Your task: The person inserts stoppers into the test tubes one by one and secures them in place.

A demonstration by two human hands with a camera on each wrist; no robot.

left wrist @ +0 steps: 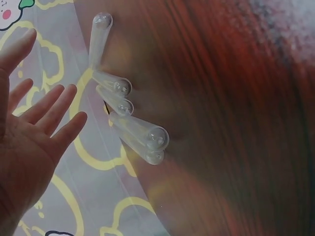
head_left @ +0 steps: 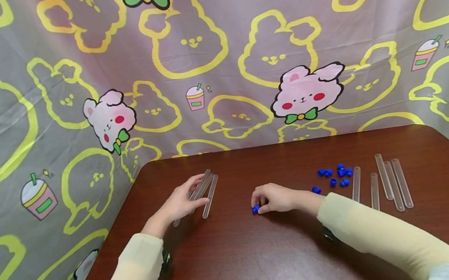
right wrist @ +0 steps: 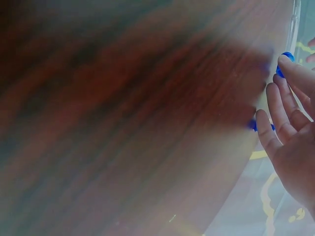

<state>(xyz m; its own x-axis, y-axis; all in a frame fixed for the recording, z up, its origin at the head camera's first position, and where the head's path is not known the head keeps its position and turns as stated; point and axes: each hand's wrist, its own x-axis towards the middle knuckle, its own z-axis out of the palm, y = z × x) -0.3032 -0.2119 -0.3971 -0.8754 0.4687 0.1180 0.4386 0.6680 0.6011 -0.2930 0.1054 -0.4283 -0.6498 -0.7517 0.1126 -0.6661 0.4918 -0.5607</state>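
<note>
Left of the heap of blue caps [head_left: 340, 172], a single blue cap [head_left: 255, 209] is pinched by the right grip [head_left: 275, 198], at the thumb's tip with the fingers curved behind; whether it clears the counter [head_left: 291, 256] cannot be told. Much farther left of the heap, a group of clear tubes [head_left: 211, 192] is reached over by the left grip [head_left: 179, 203] — fingers spread and relaxed, with no tube visibly clasped. More clear tubes [head_left: 394, 186] are laid to the right of the heap, none of them touched by either grip.

Little of the pinched cap seems to be covered by skin, so a slip could be caused by an off-centre squeeze, and the cap might then be sent rolling across the smooth counter. Under the left grip, a tube could be nudged rather than caught: round sides are shown, no rack is provided, and rolling would likely be started by a brush of the thumb. If two were scooped together, one might be dropped. Right of the heap, trouble could be caused by the right sleeve [head_left: 375, 228] — close to the tubes' near ends, they could be swept aside by it.
</note>
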